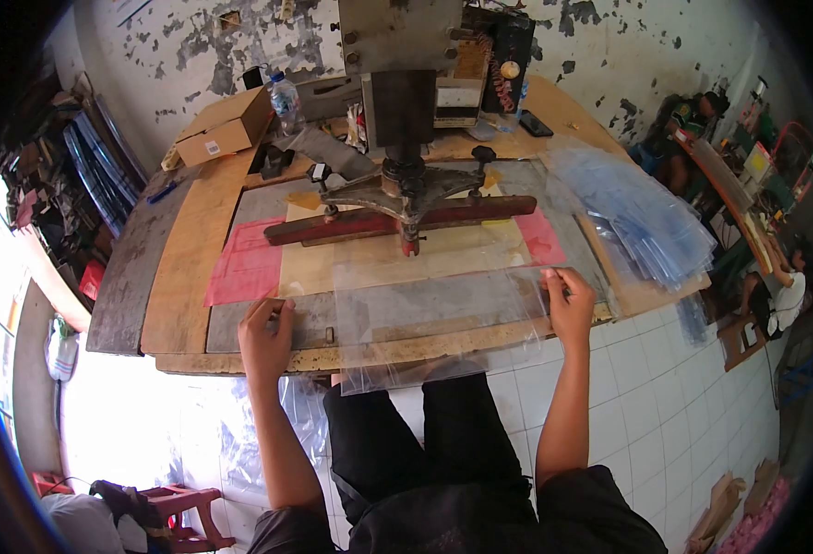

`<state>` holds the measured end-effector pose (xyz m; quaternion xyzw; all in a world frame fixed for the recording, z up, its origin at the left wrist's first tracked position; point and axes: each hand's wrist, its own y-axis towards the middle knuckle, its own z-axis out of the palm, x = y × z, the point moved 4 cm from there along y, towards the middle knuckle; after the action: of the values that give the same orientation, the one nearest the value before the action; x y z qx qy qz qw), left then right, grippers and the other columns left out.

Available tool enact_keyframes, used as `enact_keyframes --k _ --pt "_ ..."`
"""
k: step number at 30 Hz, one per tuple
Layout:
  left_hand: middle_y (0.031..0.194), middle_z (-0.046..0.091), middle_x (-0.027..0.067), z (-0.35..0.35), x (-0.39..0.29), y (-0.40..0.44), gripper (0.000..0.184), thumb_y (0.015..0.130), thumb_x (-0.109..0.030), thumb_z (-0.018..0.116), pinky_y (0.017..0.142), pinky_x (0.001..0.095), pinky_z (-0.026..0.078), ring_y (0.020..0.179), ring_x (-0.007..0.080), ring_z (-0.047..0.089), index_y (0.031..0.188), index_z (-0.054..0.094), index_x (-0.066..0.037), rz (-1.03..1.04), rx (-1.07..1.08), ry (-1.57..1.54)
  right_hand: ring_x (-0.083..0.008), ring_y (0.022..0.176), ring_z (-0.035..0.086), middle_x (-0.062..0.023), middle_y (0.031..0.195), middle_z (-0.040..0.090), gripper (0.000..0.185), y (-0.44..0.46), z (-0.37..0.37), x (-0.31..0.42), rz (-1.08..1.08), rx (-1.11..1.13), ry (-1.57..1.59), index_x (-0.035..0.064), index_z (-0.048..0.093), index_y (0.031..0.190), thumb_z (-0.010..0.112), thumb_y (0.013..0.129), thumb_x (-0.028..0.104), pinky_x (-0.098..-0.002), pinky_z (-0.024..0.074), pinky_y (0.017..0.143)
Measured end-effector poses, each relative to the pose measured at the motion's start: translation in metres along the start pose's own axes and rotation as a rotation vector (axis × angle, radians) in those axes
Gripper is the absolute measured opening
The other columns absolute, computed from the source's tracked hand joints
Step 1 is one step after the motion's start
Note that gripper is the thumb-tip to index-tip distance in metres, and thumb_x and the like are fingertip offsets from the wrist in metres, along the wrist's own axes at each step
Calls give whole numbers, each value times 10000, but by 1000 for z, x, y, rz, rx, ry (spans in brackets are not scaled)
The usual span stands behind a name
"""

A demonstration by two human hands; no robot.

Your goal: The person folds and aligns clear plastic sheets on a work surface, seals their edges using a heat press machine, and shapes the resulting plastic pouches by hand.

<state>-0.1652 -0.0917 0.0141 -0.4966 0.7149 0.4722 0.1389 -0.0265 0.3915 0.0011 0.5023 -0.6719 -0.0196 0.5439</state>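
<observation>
My right hand (570, 303) pinches the upper right corner of a clear plastic sheet (439, 323). The sheet lies across the front of the worktable and hangs over its edge above my lap. My left hand (266, 337) rests at the table's front edge, left of the sheet and apart from it. Its fingers are curled in, and nothing shows in them. Just beyond the sheet stands a press head with a long red-sided bar (471, 212), above a yellowish mat (310, 263) with pink pieces (245, 263) at both ends.
A stack of clear plastic sheets (642, 226) lies at the table's right. Behind are a cardboard box (225, 127), a water bottle (286, 103) and a phone (536, 125). A blue pen (162, 192) lies at left. Other people (785, 295) sit at far right; a red stool (190, 517) stands lower left.
</observation>
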Motion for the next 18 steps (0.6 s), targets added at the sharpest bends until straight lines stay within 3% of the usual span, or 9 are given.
enact_keyframes --k 5,8,11,14,18 --pt "864 711 189 0 2 0 253 992 -189 743 734 419 539 776 350 702 909 713 47 18 8 17 -168 684 663 -102 815 740 239 -1 -1 0 -14 0 2 -17 779 1014 713 1053 209 -322 503 649" --pt "864 711 190 -2 2 -1 253 992 -192 741 736 427 538 779 358 700 905 711 45 35 -2 -9 -142 741 691 -87 841 757 246 -1 0 -1 56 30 -3 -21 774 1023 692 1067 207 -302 533 717" --pt "865 714 188 -3 1 -1 245 990 -188 740 741 434 538 783 361 699 909 714 42 57 -18 -18 -164 688 657 -91 812 738 253 4 4 -12 -6 30 4 -5 786 1024 731 1043 241 -326 503 651" --pt "867 719 187 -3 1 -5 239 986 -188 741 746 438 541 790 365 700 910 718 37 57 -18 4 -160 772 677 -102 891 771 302 2 4 -2 17 126 53 4 795 1125 748 1034 288 -334 529 712" --pt "867 725 187 -4 2 -7 225 978 -190 747 747 440 541 802 372 704 910 724 23 78 -12 13 -165 849 699 -105 943 786 331 2 5 -7 21 194 38 1 794 1147 743 1035 308 -338 535 758"
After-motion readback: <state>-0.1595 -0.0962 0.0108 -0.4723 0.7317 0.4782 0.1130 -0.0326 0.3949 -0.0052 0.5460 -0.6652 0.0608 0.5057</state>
